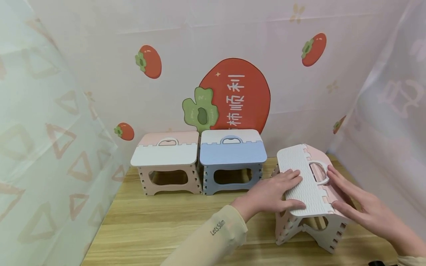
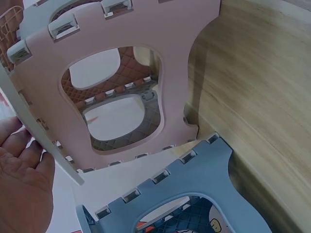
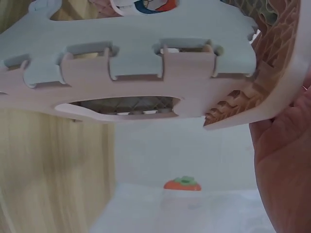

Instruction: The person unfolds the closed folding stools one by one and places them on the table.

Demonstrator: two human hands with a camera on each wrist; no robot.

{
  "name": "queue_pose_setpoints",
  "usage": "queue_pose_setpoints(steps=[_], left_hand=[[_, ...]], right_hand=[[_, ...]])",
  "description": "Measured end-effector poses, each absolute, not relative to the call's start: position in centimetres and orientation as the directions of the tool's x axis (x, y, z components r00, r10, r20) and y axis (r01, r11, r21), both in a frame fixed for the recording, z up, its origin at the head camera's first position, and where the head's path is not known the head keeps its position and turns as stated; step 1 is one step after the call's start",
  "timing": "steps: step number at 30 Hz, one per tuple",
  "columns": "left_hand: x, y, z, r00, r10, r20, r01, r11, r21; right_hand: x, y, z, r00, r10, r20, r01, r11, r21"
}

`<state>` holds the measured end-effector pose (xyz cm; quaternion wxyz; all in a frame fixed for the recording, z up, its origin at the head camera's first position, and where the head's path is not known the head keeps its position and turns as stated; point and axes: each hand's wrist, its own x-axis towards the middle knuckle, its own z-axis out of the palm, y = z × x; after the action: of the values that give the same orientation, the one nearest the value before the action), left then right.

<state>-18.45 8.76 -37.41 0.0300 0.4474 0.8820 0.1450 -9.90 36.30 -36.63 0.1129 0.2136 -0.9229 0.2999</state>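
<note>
A folding step stool (image 1: pixel 296 157) with a white and pink top stands turned at an angle on the right of the table. The pink half of its top appears to slope down from the fold line, and its legs are spread. My left hand (image 1: pixel 271 192) rests on the white half with fingers extended. On the pink half, beside the white carry handle (image 1: pixel 323 181), lies my right hand (image 1: pixel 366 203), its fingers nearly straight. The left wrist view shows my left hand (image 2: pixel 24 179) against the seat's edge; the right wrist view shows my right hand (image 3: pixel 286 155) behind the pink panel.
Two more unfolded stools stand side by side at the back: a pink and white one (image 1: pixel 163 155) and a blue and white one (image 1: pixel 233 153). A printed cloth (image 1: pixel 173 103) hangs behind the wooden table (image 1: pixel 139 225), with further cloth on both sides.
</note>
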Motion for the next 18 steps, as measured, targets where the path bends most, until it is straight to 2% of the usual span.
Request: queue_pose_setpoints(steps=[18], left_hand=[[-18.1,9.0,-37.4,-0.587,0.805,0.079,0.805,0.57,0.165]], right_hand=[[-9.4,36.6,-37.9,-0.882,-0.302,0.361,-0.453,0.755,-0.475]])
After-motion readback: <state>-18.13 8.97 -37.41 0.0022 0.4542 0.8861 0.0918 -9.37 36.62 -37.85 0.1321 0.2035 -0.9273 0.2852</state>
